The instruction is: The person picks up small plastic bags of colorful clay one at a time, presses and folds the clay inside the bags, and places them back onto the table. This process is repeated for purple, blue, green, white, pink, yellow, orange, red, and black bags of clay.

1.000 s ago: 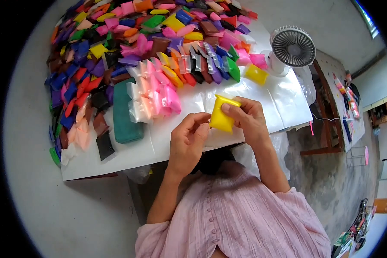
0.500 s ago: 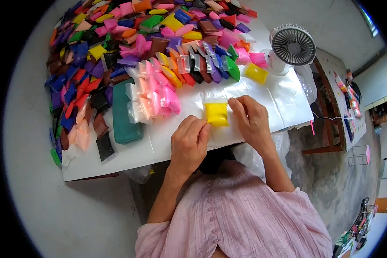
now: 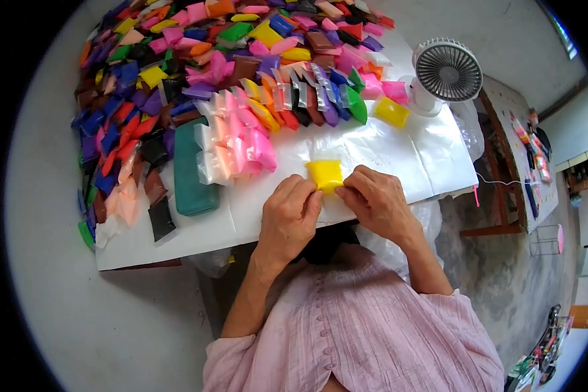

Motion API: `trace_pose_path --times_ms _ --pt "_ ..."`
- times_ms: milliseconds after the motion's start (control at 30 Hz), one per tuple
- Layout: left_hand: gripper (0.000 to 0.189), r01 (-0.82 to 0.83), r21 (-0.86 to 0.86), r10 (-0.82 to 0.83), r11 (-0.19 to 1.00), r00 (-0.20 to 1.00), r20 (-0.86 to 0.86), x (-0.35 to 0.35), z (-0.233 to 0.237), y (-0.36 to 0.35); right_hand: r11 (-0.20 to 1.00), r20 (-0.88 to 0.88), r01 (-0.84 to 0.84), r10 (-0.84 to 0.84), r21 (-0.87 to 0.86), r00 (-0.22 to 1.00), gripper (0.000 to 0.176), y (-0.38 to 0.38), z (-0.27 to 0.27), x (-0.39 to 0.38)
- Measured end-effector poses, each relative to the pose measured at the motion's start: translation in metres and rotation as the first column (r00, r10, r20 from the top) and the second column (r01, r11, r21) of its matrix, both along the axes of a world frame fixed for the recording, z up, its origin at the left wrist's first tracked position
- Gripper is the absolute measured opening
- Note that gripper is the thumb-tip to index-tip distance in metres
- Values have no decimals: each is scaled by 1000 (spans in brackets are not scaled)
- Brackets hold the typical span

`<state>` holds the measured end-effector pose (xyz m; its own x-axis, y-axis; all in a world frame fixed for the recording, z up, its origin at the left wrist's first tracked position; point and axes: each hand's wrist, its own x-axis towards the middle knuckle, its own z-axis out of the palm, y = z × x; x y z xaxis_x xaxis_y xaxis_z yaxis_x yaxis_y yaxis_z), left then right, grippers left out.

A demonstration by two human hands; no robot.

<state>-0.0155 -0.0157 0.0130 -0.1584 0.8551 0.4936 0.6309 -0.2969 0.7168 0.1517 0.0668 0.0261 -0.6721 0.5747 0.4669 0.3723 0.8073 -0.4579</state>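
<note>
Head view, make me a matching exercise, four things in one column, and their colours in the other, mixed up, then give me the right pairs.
Things:
1. Fan
2. Oblong block
3. Packet touched by the left hand and right hand
4. Shirt

Colours:
A. Yellow
B. Pale pink
C. Whitish, dark in the middle
D. Dark bluish green

Right pairs: 1-C, 2-D, 3-A, 4-B
</note>
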Motion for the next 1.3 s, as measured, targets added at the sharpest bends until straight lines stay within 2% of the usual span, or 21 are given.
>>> trace_pose_path --times_ms 100,300,400,433,467,533,567,667,767,800,867,900,933,1000,1133,1233,1300 --pt "6 -29 83 34 996 998 -59 2 -6 2 999 -53 -31 33 45 998 18 0 -5 -1" --pt "10 -69 268 127 961 971 -203 6 -7 -2 953 -95 67 -40 295 995 19 -15 -9 -3" --pt "15 -31 384 121 923 970 -213 1 -4 -2 1000 -213 -9 9 -3 977 16 -18 -5 -2" --pt "17 -17 410 107 912 974 -199 -3 -1 -3 936 -255 -86 -5 -341 967 15 -19 -2 1" --pt "19 -3 435 93 900 978 -186 -6 0 -4 853 -310 -128 -42 -507 950 15 -16 0 0" --pt "24 11 420 67 908 983 -171 -9 -1 -5 597 -383 -227 -147 -769 912 18 -8 6 -4" --pt "27 19 411 53 911 985 -163 -10 -2 -5 494 -336 -228 -140 -839 931 23 -3 14 -3" --pt "24 15 430 60 903 985 -161 -10 -5 -2 365 -317 -234 -185 -901 930 20 -3 23 -12" --pt "18 -116 422 151 899 987 -52 -11 -7 1 512 -395 -227 -247 -829 885 20 -7 22 -28" --pt "18 -176 341 179 923 984 24 -9 -5 0 644 -393 -158 -238 -749 888 20 -5 18 -32" --pt "17 -275 162 248 948 955 164 -6 -2 -4 851 -391 -19 -221 -524 893 20 0 4 -43" --pt "14 -290 217 262 932 953 149 -8 -9 0 926 -295 129 -242 -356 924 21 -5 20 -51" --pt "13 -294 218 267 931 953 147 -10 -11 0 958 -266 192 -245 -212 932 21 -4 17 -59" --pt "12 -297 217 271 930 952 142 -11 -13 0 951 -213 295 -271 91 939 21 1 6 -73" --pt "14 -332 131 286 934 916 283 -12 -15 -2 914 -74 340 -332 221 940 24 6 -9 -99" --pt "13 -327 77 280 942 891 357 -13 -9 -5 951 49 287 -294 114 954 37 0 -9 -107" --pt "12 -328 94 279 940 898 341 -15 -9 -5 969 83 239 -244 67 966 46 -2 -5 -105"
